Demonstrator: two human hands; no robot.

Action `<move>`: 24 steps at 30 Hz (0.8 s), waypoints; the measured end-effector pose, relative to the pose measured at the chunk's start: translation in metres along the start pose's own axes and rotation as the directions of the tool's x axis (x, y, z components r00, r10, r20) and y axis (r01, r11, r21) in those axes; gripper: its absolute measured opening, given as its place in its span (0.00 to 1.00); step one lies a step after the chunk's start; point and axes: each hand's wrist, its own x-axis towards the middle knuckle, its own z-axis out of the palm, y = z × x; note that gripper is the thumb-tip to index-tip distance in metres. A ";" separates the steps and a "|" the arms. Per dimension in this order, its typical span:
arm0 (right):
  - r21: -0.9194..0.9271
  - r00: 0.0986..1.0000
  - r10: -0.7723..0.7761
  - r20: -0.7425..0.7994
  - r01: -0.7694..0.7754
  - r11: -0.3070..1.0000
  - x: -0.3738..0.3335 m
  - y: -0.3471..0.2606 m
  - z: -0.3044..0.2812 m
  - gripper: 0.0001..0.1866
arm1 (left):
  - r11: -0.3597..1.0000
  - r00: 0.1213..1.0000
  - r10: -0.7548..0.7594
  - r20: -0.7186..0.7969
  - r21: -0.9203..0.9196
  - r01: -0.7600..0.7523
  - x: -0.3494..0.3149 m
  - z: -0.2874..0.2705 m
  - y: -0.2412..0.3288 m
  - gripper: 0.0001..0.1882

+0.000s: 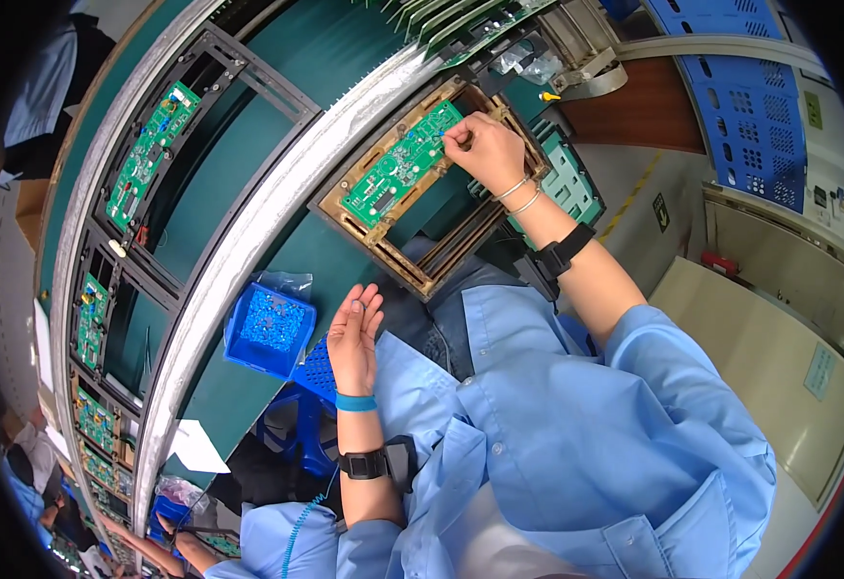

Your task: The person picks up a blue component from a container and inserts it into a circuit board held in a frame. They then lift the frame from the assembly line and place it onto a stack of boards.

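My right hand (488, 151) is closed in a pinch at the upper right end of a green circuit board (398, 164), with a small blue component (442, 134) at its fingertips. The board lies populated side up in a worn brown frame (354, 228). Nearer to me, my left hand (353, 340) is held palm up beside the frame, its fingers curled. A tiny bluish piece (356, 307) shows at the thumb tip, its kind hard to make out. Left of that hand stands a blue bin (270, 328) full of small blue components.
A pale metal rail (248, 207) curves along the green bench. Beyond it, black carriers (166, 270) hold more circuit boards (152, 154). Upright boards (451, 21) stand at the top. A pale green slotted tray (567, 174) is to the right. Another person's arm (147, 548) shows lower left.
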 end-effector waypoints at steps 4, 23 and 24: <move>-0.038 0.999 -0.033 0.007 0.033 0.999 0.002 0.000 -0.001 0.05 | 1.000 1.000 -0.018 -0.012 -0.007 0.018 0.001 -0.001 0.000 0.17; -0.378 0.984 -0.177 -0.034 0.151 0.914 0.004 -0.011 0.001 0.06 | 0.995 1.000 -0.021 -0.007 0.096 0.022 0.005 0.000 -0.001 0.09; -0.280 0.991 -0.133 -0.014 0.123 0.952 0.003 -0.008 0.000 0.05 | 0.996 0.999 -0.036 0.005 0.076 0.035 0.005 0.001 0.000 0.08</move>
